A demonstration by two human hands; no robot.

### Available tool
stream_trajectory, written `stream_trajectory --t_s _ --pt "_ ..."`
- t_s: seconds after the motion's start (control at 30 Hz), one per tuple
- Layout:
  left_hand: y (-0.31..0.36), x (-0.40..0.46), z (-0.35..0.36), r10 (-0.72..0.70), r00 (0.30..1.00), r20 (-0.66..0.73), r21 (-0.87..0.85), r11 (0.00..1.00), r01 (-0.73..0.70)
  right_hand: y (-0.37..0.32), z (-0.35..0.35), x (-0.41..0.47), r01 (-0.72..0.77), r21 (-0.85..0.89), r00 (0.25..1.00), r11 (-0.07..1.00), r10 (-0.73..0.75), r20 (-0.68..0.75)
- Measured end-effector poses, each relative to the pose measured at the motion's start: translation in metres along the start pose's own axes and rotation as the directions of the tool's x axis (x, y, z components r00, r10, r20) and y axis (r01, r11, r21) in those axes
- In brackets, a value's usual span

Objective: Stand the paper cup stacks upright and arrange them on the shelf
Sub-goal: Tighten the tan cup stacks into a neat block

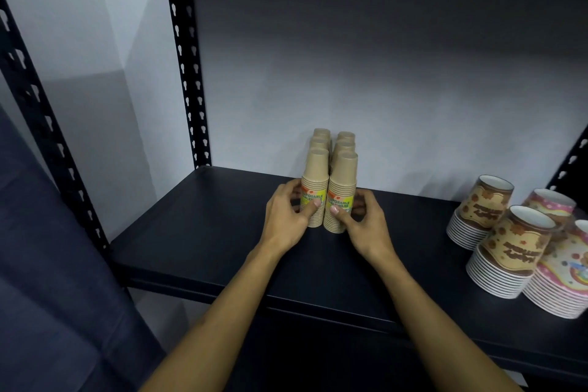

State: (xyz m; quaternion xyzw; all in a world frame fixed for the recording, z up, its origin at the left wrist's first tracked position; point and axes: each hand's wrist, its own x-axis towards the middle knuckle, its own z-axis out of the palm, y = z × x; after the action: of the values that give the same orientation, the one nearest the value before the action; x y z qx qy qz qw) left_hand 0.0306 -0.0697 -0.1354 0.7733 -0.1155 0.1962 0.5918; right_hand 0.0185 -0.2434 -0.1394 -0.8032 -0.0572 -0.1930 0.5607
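Head view: left hand (288,213) and right hand (361,219) each clasping kraft cup stacks (329,188), patterned stacks (509,239) rightward

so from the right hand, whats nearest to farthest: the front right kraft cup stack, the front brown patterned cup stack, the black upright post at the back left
1. The front right kraft cup stack, touching the right hand, mid-shelf.
2. The front brown patterned cup stack, off to the right near the shelf's front edge.
3. The black upright post, far back at the left corner.
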Motion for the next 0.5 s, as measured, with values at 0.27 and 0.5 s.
stream_trajectory --t_s 0.27,0.5 --pt "0.011 0.015 -0.013 -0.177 0.982 0.059 -0.17 0.968 0.185 -0.012 -0.013 0.011 -0.172 0.281 0.965 0.944 0.219 -0.147" --pt "0.01 0.073 0.002 -0.335 0.913 0.231 -0.347 0.849 0.4 -0.016 -0.005 0.058 -0.314 0.299 0.943 0.901 0.333 -0.015"
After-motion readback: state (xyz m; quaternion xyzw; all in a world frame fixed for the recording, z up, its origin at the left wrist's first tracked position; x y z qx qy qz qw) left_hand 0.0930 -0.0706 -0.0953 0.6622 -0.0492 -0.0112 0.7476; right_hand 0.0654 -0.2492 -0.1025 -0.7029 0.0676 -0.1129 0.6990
